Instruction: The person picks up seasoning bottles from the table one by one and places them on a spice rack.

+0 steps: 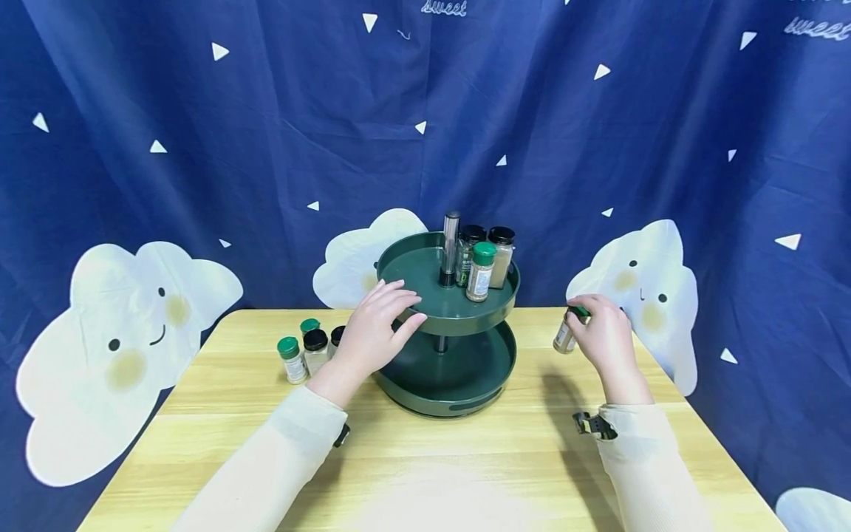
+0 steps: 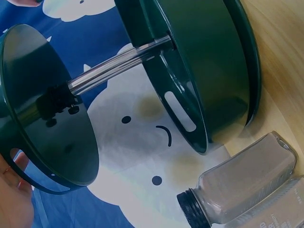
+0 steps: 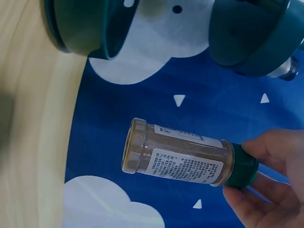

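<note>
My right hand (image 1: pixel 603 334) pinches a spice jar (image 1: pixel 564 332) by its green cap, right of the rack. In the right wrist view the spice jar (image 3: pixel 183 154) shows brown powder and white printed labels, its base clear of the tabletop. My left hand (image 1: pixel 374 329) is at the left rim of a dark green two-tier round rack (image 1: pixel 459 325), fingers extended over the upper tray's edge. The left wrist view shows its fingertips beside the rim's slot. On the upper tray stand a green-capped jar (image 1: pixel 479 281) and two black-capped jars (image 1: pixel 501 262). The lower tray (image 1: pixel 445 369) holds nothing visible.
Left of the rack, several jars with green and black caps (image 1: pixel 315 340) stand on the wooden table (image 1: pixel 219 414), partly hidden by my left hand. A metal post (image 1: pixel 450 247) rises through the rack's middle. A blue curtain (image 1: pixel 332 111) hangs behind the table.
</note>
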Demonstrator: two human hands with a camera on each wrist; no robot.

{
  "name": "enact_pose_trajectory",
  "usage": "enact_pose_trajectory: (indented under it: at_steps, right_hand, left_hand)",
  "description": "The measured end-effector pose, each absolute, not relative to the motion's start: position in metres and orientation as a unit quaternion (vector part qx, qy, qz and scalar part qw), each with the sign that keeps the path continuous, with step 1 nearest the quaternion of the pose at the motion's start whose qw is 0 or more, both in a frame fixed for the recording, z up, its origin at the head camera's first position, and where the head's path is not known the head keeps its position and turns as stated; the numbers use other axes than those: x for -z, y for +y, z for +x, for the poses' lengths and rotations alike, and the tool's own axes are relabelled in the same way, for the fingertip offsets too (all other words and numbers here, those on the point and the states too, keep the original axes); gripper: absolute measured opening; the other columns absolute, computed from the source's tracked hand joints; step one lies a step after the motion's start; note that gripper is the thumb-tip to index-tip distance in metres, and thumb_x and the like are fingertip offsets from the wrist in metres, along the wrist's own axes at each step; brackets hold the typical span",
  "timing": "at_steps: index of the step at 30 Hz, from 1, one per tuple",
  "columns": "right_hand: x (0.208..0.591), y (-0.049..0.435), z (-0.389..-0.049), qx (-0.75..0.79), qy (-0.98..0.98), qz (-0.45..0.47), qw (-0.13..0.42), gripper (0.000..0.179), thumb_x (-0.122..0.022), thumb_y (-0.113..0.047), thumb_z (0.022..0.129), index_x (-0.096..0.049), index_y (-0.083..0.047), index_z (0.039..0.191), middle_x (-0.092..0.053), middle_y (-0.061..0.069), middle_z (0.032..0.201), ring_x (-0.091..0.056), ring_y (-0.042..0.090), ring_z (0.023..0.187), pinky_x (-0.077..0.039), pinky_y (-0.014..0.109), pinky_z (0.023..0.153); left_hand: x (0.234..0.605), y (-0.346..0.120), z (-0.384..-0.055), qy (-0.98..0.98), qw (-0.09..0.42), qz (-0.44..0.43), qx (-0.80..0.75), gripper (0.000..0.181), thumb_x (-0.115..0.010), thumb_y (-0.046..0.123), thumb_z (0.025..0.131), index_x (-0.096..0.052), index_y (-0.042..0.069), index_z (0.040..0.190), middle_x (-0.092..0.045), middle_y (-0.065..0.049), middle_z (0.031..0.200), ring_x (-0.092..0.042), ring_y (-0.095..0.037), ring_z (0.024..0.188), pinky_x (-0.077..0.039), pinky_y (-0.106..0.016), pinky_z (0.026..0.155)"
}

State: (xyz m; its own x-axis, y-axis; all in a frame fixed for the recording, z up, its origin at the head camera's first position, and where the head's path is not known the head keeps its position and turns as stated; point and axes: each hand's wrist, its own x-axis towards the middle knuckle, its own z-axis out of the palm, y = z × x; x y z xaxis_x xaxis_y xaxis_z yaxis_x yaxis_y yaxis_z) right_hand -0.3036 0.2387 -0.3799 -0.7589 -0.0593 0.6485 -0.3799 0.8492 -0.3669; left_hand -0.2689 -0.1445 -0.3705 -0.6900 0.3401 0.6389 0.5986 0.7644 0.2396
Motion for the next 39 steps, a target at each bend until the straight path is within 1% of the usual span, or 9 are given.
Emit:
enact_pose_trajectory:
  at_steps: [14,17,21,27,31,36,39]
  right_hand:
    - [0.366,0.228,-0.295,-0.251,-0.889,0.134,0.358,0.018,-0.07,-0.001,0.085,-0.076,0.0,0.103,-0.07,0.019,0.109,-0.067,0.039,0.088,-0.052,0.057,0.076]
    - [0.361,0.225,-0.292,-0.253,-0.884,0.137,0.368,0.019,-0.07,0.0,0.085,-0.076,-0.001,0.103,-0.071,0.017,0.109,-0.067,0.036,0.078,-0.052,0.053,0.067]
    - [0.354,0.221,-0.288,-0.255,-0.878,0.142,0.378,0.02,-0.07,0.0,0.085,-0.077,-0.001,0.104,-0.071,0.016,0.109,-0.063,0.031,0.067,-0.049,0.045,0.059]
    - [0.345,0.217,-0.283,-0.254,-0.877,0.146,0.381,0.02,-0.071,-0.003,0.086,-0.077,-0.002,0.105,-0.071,0.016,0.111,-0.061,0.028,0.064,-0.047,0.04,0.057]
    - [0.341,0.214,-0.281,-0.254,-0.877,0.145,0.382,0.02,-0.071,-0.003,0.086,-0.076,-0.002,0.105,-0.071,0.017,0.112,-0.063,0.03,0.069,-0.048,0.044,0.059]
    - [0.335,0.211,-0.28,-0.257,-0.871,0.152,0.39,0.019,-0.071,-0.004,0.087,-0.077,0.0,0.105,-0.071,0.017,0.112,-0.067,0.036,0.086,-0.052,0.05,0.065]
    - [0.331,0.208,-0.28,-0.257,-0.867,0.157,0.396,0.019,-0.072,-0.005,0.087,-0.077,-0.001,0.104,-0.071,0.015,0.112,-0.067,0.035,0.087,-0.052,0.049,0.065]
  left_hand:
    - [0.37,-0.144,-0.269,-0.895,0.288,-0.259,0.22,0.042,-0.06,0.043,0.099,-0.07,0.012,0.126,-0.068,-0.003,0.127,-0.046,-0.022,0.139,-0.021,-0.039,0.123]
    - [0.37,-0.144,-0.269,-0.895,0.29,-0.259,0.219,0.042,-0.06,0.044,0.099,-0.07,0.013,0.126,-0.068,-0.003,0.127,-0.046,-0.021,0.139,-0.021,-0.039,0.123]
    - [0.371,-0.145,-0.27,-0.893,0.293,-0.261,0.219,0.042,-0.06,0.044,0.099,-0.07,0.012,0.126,-0.068,-0.003,0.127,-0.047,-0.021,0.138,-0.022,-0.04,0.123]
    - [0.371,-0.144,-0.269,-0.893,0.292,-0.261,0.221,0.042,-0.061,0.043,0.099,-0.07,0.012,0.126,-0.068,-0.003,0.128,-0.046,-0.022,0.138,-0.021,-0.04,0.123]
    - [0.371,-0.144,-0.269,-0.893,0.293,-0.262,0.22,0.042,-0.061,0.043,0.099,-0.07,0.012,0.126,-0.068,-0.003,0.128,-0.047,-0.022,0.138,-0.022,-0.041,0.123]
    - [0.37,-0.144,-0.269,-0.893,0.294,-0.262,0.219,0.042,-0.061,0.043,0.099,-0.07,0.012,0.126,-0.068,-0.003,0.128,-0.047,-0.022,0.138,-0.022,-0.04,0.123]
    - [0.371,-0.144,-0.269,-0.892,0.295,-0.262,0.218,0.042,-0.061,0.043,0.099,-0.07,0.012,0.126,-0.068,-0.003,0.128,-0.047,-0.022,0.138,-0.022,-0.04,0.123]
